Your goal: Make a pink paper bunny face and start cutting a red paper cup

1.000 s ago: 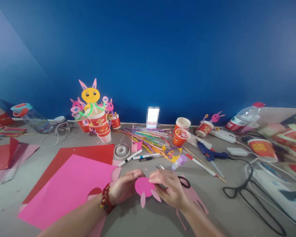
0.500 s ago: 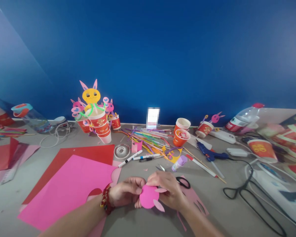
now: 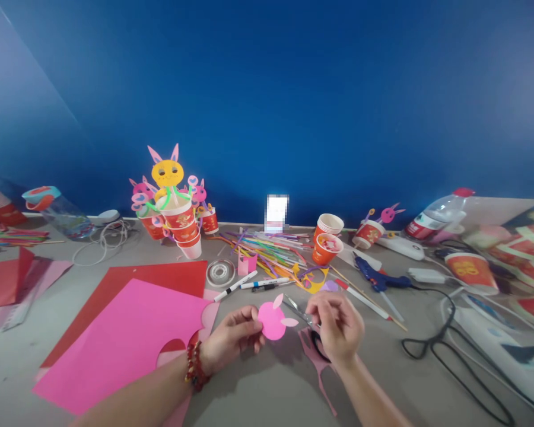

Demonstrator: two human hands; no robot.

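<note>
Presently I find the pink paper disc (image 3: 271, 323) just below and right of the frame's centre, between the two hands. The left hand (image 3: 238, 333) is nearer, in contact at the disc's left edge. Taken through its two pale ears (image 3: 289, 322), the piece's long axis slants from lower left to upper right, ears away from that hand. I record the left thumb and fingers closed on the rim, the remainder unsupported. The right hand (image 3: 339, 326) stands apart from the disc, farther right, its fingers curled. It overlaps the scissors (image 3: 301, 314), whose blades point to the upper left; whether it touches or grips anything, I cannot tell. A cut pink scrap (image 3: 308, 347) lies beneath the scissors.
</note>
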